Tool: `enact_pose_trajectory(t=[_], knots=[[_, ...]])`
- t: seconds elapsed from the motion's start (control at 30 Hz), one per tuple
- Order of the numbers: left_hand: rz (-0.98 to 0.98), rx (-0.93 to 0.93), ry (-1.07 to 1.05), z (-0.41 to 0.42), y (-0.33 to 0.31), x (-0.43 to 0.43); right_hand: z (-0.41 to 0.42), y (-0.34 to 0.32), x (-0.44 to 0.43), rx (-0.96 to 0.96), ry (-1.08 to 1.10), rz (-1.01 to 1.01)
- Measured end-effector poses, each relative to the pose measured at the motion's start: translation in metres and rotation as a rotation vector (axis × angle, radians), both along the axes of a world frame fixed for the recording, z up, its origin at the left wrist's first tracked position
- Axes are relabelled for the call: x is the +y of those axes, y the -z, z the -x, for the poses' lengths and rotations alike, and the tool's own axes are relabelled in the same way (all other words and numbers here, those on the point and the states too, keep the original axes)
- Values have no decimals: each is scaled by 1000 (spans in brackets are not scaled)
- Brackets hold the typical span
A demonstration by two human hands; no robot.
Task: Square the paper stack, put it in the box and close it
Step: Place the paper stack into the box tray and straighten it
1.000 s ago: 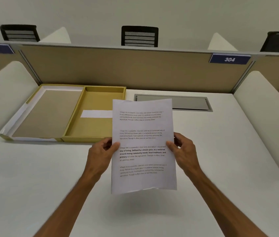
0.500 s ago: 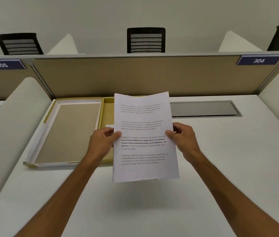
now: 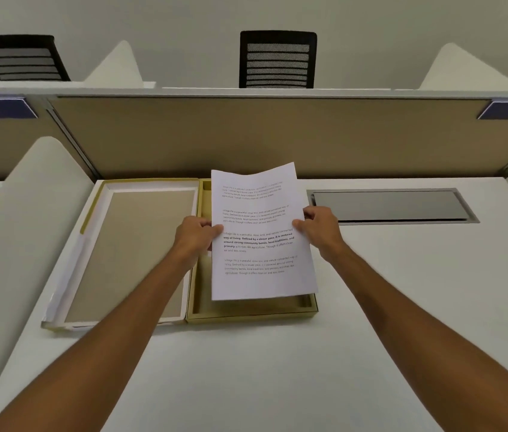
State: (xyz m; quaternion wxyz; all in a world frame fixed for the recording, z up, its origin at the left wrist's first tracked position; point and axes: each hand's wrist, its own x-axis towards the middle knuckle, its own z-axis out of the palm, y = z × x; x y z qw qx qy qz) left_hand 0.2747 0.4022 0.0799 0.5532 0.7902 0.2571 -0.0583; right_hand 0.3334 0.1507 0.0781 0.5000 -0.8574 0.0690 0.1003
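Observation:
A white paper stack (image 3: 259, 232) with printed text hangs over the open yellow box (image 3: 252, 313), tilted slightly and covering most of the tray. My left hand (image 3: 195, 236) grips the stack's left edge. On the opposite edge, my right hand (image 3: 319, 227) holds it with the thumb on top. The box's lid (image 3: 128, 251) lies flat and open to the left of the tray, joined along its side, showing a tan inner panel with a white border. The tray's floor is mostly hidden by the paper.
The box sits on a white desk (image 3: 277, 375). A grey cable hatch (image 3: 393, 205) is set into the desk at the right. A tan partition (image 3: 246, 135) runs along the back, with white side dividers (image 3: 28, 232) left and right.
Both hands carried the paper stack left and forward, from above the bare desk to above the box's tray. The view has also shifted toward the box.

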Motion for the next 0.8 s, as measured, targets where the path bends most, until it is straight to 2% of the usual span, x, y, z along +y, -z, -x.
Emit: enact_pose_trajectory(t=[0.37, 0.8], knots=[[-196, 177, 7, -45, 62, 20, -38, 63, 31, 86, -83, 174], [-472, 256, 155, -54, 72, 9, -47, 80, 44, 154, -91, 400]])
